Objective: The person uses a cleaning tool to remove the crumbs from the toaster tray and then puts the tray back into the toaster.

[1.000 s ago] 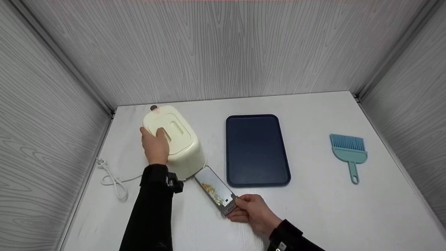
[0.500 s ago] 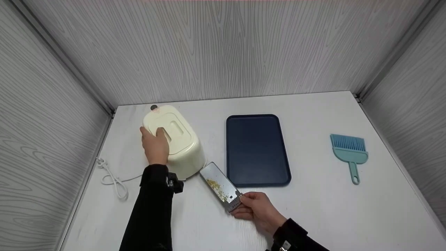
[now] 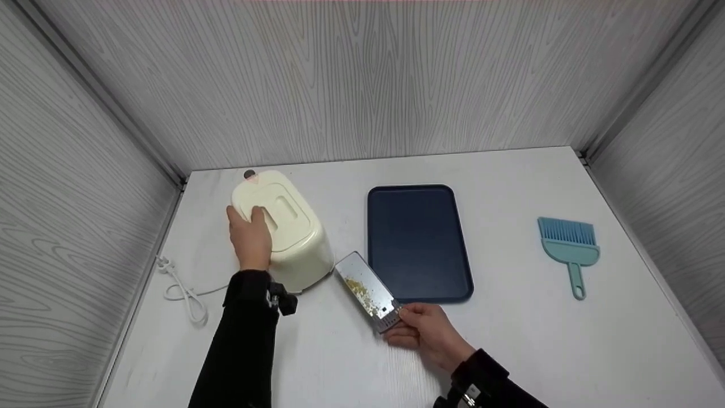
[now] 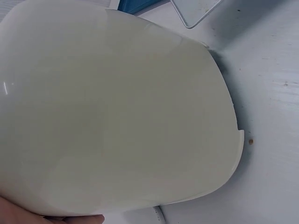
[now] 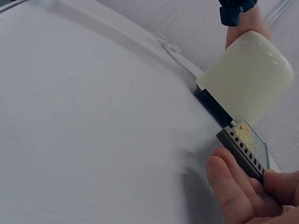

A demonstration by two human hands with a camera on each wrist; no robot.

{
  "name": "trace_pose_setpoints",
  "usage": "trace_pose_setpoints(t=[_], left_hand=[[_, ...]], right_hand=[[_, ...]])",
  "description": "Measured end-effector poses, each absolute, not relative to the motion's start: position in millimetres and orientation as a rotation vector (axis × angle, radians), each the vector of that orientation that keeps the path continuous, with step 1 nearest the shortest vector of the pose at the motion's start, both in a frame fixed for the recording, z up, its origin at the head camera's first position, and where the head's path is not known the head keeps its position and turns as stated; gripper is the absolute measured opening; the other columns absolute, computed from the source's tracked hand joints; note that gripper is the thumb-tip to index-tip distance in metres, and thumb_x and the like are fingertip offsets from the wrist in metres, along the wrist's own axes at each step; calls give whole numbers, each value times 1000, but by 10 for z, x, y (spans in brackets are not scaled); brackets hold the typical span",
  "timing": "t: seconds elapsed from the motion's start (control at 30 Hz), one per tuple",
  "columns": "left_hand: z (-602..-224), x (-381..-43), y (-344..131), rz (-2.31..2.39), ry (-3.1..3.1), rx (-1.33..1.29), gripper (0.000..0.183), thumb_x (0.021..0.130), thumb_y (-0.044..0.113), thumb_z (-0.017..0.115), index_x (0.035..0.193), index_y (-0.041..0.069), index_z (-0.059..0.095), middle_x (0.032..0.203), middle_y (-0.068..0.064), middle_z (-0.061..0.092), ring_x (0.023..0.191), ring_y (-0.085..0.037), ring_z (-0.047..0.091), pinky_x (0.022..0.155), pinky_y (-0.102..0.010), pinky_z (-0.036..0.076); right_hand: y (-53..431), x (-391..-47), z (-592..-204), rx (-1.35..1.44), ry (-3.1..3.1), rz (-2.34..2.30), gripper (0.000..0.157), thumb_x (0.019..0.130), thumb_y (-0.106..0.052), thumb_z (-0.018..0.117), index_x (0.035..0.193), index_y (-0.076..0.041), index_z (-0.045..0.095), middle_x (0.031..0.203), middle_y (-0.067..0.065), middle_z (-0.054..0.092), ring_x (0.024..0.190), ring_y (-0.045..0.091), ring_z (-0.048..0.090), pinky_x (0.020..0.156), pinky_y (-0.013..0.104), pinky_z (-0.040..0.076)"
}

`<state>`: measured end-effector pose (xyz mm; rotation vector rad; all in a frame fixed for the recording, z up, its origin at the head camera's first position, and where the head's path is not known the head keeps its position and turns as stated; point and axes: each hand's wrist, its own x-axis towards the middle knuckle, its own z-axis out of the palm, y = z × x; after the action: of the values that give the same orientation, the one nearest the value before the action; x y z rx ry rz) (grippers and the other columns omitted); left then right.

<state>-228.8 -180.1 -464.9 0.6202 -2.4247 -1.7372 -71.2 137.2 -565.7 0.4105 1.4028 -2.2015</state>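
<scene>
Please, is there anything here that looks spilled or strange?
Yes, slightly. Crumbs lie along one long side of the metal tray in the right hand. The left wrist view also shows a brown speck on the white table beside the cream appliance, perhaps a stray crumb; it looks odd against the pale surface.

No text, label, brand, number or sign can be read anywhere.
</scene>
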Motion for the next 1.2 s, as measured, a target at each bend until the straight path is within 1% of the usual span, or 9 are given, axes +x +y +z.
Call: trace_pose_setpoints(t=[0.1, 0.27, 0.47, 0.6, 0.77, 0.87, 0.93, 1.03, 1.2], left_hand=[[-4654, -2281, -1825, -1797, -2364, 618, 75, 109, 37, 35, 166, 14, -6, 173, -10, 10, 157, -23, 18, 127, -35, 18], [-4672, -2263, -1867, -1914, -2286, 633, 76, 106, 36, 35, 167, 19, -7, 174, -4, 6, 157, -17, 13, 127, -30, 14], [-4669, -2239, -1894, -1843, -2308, 619, 77, 106, 39, 37, 167, 15, -3, 174, -3, 3, 158, -15, 5, 127, -29, 8], [-4605, -2230, -1853, -1690, -2354, 528, 72, 107, 35, 38, 167, 13, 4, 174, -4, 6, 158, -15, 5, 127, -29, 9], [-4482, -2225, -1703, -1432, -2418, 353, 65, 106, 23, 43, 165, 10, 20, 173, -7, 14, 159, -23, 8, 129, -36, 13], [-4420, -2196, -1541, -1292, -2413, 181, 59, 104, 14, 46, 160, 4, 33, 170, -13, 22, 159, -32, 11, 130, -41, 11], [-4384, -2156, -1409, -1220, -2386, 50, 56, 102, 9, 48, 156, 0, 40, 167, -17, 29, 158, -37, 14, 130, -42, 11], [-4343, -2066, -1186, -1160, -2325, -137, 51, 100, 3, 50, 151, -4, 47, 162, -21, 38, 156, -37, 22, 130, -40, 15], [-4327, -1847, -802, -1197, -2254, -364, 48, 100, 2, 52, 147, -2, 53, 157, -16, 48, 152, -30, 34, 125, -38, 30]], right_hand=[[1387, -731, -5644, 423, 1407, -2210, 23, 107, -5, 53, 119, 15, 54, 100, 25, 75, 89, 30, 77, 87, 41, 62], [1421, -767, -5618, 461, 1416, -2220, 25, 106, -4, 54, 123, 15, 52, 98, 23, 75, 88, 29, 77, 87, 41, 62], [1478, -794, -5609, 480, 1452, -2229, 29, 107, -4, 52, 127, 17, 49, 103, 23, 74, 88, 27, 77, 88, 40, 62], [1524, -807, -5605, 502, 1459, -2236, 33, 107, -5, 52, 130, 18, 48, 107, 25, 72, 89, 27, 77, 89, 40, 62], [1578, -834, -5599, 525, 1467, -2238, 33, 107, -5, 52, 132, 16, 48, 111, 26, 71, 92, 28, 77, 90, 41, 61], [1603, -844, -5591, 528, 1471, -2249, 32, 107, -4, 52, 132, 16, 49, 112, 27, 71, 92, 28, 77, 90, 41, 61], [1618, -850, -5583, 532, 1473, -2257, 32, 107, -3, 51, 131, 16, 49, 112, 27, 70, 92, 29, 77, 90, 40, 62], [1638, -860, -5572, 557, 1490, -2259, 30, 107, -3, 51, 131, 15, 50, 113, 28, 70, 92, 29, 77, 88, 39, 62], [1679, -870, -5552, 598, 1528, -2255, 30, 107, -3, 51, 131, 15, 51, 114, 28, 70, 91, 28, 76, 86, 36, 63]])
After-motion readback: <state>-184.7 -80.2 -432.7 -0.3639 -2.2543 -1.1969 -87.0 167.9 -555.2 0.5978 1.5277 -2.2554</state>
